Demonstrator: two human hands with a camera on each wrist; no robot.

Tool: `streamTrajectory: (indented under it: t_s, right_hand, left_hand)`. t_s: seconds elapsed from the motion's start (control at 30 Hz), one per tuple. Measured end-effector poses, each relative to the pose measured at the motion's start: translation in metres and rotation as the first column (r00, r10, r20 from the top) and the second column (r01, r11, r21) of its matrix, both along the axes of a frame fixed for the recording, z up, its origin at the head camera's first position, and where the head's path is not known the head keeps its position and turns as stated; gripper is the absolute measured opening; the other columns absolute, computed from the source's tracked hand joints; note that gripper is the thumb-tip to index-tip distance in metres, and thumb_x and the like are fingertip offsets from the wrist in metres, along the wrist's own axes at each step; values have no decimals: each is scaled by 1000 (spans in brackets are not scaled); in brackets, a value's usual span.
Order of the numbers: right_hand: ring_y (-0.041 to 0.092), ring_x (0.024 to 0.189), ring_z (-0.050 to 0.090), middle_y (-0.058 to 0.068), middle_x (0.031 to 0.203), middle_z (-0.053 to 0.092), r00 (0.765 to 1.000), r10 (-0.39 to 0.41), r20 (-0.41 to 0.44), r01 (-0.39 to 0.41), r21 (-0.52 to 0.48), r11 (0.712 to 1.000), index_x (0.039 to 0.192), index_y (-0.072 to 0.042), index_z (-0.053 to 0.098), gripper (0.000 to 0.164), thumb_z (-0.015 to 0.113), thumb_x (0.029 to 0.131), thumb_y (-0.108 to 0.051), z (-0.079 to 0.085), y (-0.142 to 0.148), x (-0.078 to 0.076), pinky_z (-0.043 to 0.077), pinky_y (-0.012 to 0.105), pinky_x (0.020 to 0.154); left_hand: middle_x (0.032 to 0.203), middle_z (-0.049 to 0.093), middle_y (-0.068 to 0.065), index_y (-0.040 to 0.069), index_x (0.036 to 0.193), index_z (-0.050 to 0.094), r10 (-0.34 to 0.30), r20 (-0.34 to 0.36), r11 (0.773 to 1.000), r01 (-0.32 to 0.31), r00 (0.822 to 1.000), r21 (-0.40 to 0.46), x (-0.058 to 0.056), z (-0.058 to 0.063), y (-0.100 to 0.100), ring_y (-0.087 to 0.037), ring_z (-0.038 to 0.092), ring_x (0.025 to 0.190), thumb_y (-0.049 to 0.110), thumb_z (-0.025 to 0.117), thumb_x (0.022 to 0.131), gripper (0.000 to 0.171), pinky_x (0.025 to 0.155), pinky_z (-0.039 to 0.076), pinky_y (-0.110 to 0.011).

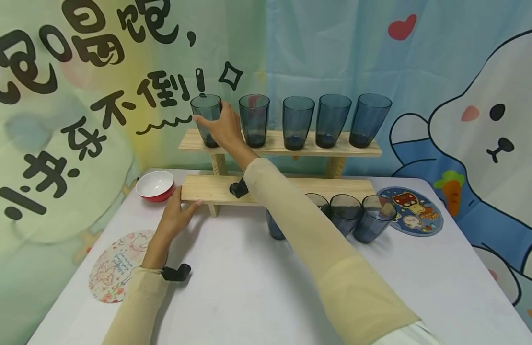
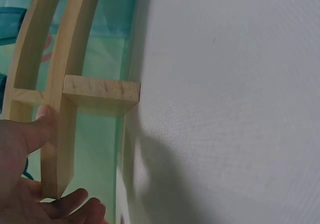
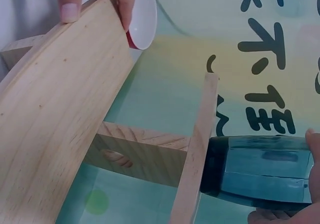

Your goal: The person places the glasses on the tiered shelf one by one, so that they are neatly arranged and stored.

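Note:
My right hand (image 1: 225, 125) grips a blue tinted drinking glass (image 1: 204, 127) around its side, thumb on the left. That glass stands upright at the left end of the upper shelf (image 1: 270, 149) of a two-step wooden rack, its dark base touching the board in the right wrist view. Several like glasses (image 1: 254, 122) stand in a row to its right. With thumb and fingers, my left hand (image 1: 176, 215) holds the left end of the lower shelf (image 1: 214, 189); the left wrist view shows the board (image 2: 57, 149) between them.
Several more glasses (image 1: 344, 215) stand on the white table (image 1: 231, 297) before the rack, partly behind my right sleeve. A red and white bowl (image 1: 155, 186) sits left of the rack. Round mats lie at left (image 1: 115, 273) and right (image 1: 421, 218). A printed curtain (image 1: 309, 48) hangs behind.

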State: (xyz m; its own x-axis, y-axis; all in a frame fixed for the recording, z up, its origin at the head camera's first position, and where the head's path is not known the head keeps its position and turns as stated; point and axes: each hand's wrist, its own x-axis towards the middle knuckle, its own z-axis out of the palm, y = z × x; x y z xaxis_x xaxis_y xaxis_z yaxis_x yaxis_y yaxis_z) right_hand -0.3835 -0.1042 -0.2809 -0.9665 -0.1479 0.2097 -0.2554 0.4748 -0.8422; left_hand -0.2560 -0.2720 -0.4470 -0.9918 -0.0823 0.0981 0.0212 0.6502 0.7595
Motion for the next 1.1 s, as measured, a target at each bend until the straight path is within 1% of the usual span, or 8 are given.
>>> streamTrajectory:
  t_s: [0.2, 0.4, 0.53, 0.7, 0.83, 0.93, 1.03, 1.1]
  right_hand:
    - [25, 158, 33, 8, 174, 26, 998, 40, 53, -42, 52, 998, 170, -10, 12, 110, 74, 94, -59, -7, 12, 11, 38, 41, 124]
    - [28, 155, 38, 12, 173, 28, 985, 157, 69, -165, 134, 977, 170, -6, 6, 111, 72, 96, -56, -13, 27, 47, 42, 43, 121]
    - [28, 154, 41, 9, 172, 32, 957, 289, 25, -289, 124, 949, 169, -10, 20, 99, 73, 97, -53, -18, 55, 81, 43, 43, 120]
    - [26, 148, 49, 3, 165, 46, 914, 397, -90, -392, 65, 918, 163, -17, 41, 77, 74, 99, -46, -20, 123, 121, 46, 37, 117]
    - [25, 146, 51, 1, 158, 54, 905, 352, -240, -323, 152, 934, 157, -21, 51, 65, 75, 99, -41, -22, 187, 144, 48, 45, 115]
    - [30, 141, 55, 6, 153, 59, 893, 266, -362, -194, 222, 955, 153, -17, 56, 62, 78, 98, -33, -30, 235, 156, 49, 55, 111]
    - [37, 140, 55, 11, 153, 58, 917, 145, -373, -53, 245, 968, 154, -18, 55, 64, 80, 96, -32, -37, 281, 168, 47, 65, 109]
    - [40, 139, 56, 12, 153, 58, 933, 65, -354, 26, 246, 969, 155, -19, 55, 65, 80, 96, -32, -42, 309, 175, 48, 66, 107]
  left_hand:
    - [160, 36, -35, -8, 160, 25, -2, 11, 1000, 2, 1000, 1, 0, -1, 3, -47, 31, 154, 25, 66, 106, 76, 127, 24, -60]
    - [160, 37, -34, -7, 161, 24, 12, 25, 1000, -13, 1000, 8, 4, -1, 2, -48, 32, 153, 26, 66, 106, 76, 126, 24, -61]
    - [159, 38, -34, -8, 160, 25, 1, 14, 1000, -1, 1000, 18, 3, -2, 3, -48, 33, 152, 25, 66, 106, 75, 126, 25, -62]
    - [160, 37, -34, -8, 160, 25, -3, 16, 1000, 2, 1000, 16, 0, -1, 5, -48, 32, 153, 25, 66, 106, 76, 127, 24, -61]
    - [160, 36, -35, -8, 161, 24, 3, 17, 1000, -3, 1000, 5, 0, 1, 5, -49, 31, 153, 26, 66, 106, 77, 127, 24, -61]
    - [162, 34, -35, -8, 161, 22, -4, 18, 1000, 4, 1000, 0, 0, 2, 3, -49, 30, 154, 27, 66, 106, 79, 127, 23, -61]
    - [162, 33, -35, -9, 162, 21, -10, 18, 1000, 10, 1000, 2, 1, 2, 2, -49, 29, 154, 26, 65, 106, 79, 127, 22, -62]
    - [161, 33, -35, -9, 161, 21, -8, 13, 1000, 8, 1000, 4, 2, 2, 1, -49, 30, 154, 25, 65, 106, 78, 127, 23, -61]
